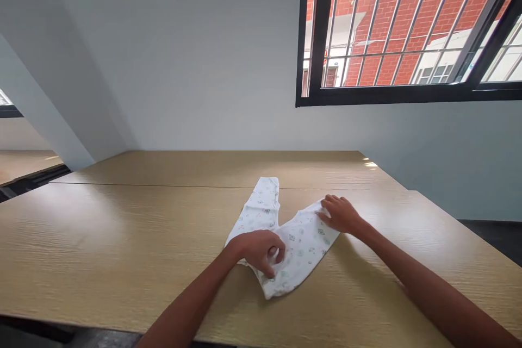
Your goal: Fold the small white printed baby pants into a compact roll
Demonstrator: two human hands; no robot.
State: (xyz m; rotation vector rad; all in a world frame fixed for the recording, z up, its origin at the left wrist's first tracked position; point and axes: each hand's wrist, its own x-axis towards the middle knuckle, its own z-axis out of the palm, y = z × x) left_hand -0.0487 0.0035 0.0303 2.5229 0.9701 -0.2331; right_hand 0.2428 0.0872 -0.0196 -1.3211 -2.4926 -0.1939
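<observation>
Pale grey wall (204, 54) across the back, a black-framed window (387, 95) up on the right, metal bars (408, 53) over it and red brick (405, 68) beyond. Below, a wide, light wood-grain tabletop (122, 250), with a thin dark seam (163, 185) running across its far part.

And near the middle, toward the near edge, here are the white, soft-cloth trousers (302, 250), small, printed with little grey-green and pinkish motifs. One leg points away toward the wall and reaches past the seam; the other slants out to the right. So the two legs are spread apart, with a clear notch between them, and what looks like the waist end sits closest to the person. How far along? The cloth is laid out lengthwise but not smoothed flat: creases run across the far leg, the near edge is uneven, and neither leg lies over the other.

Now the grips! Right hand (340, 214) is out at the end of the slanting leg, fingers closed over the edge, thumb on the near side, pinching the fabric. Left hand (263, 250) is down over the part near the waist, fingers curled, a rounded gap showing between thumb and forefinger. It's right on the cloth, but whether that grip pinches any fabric, I cannot tell.
</observation>
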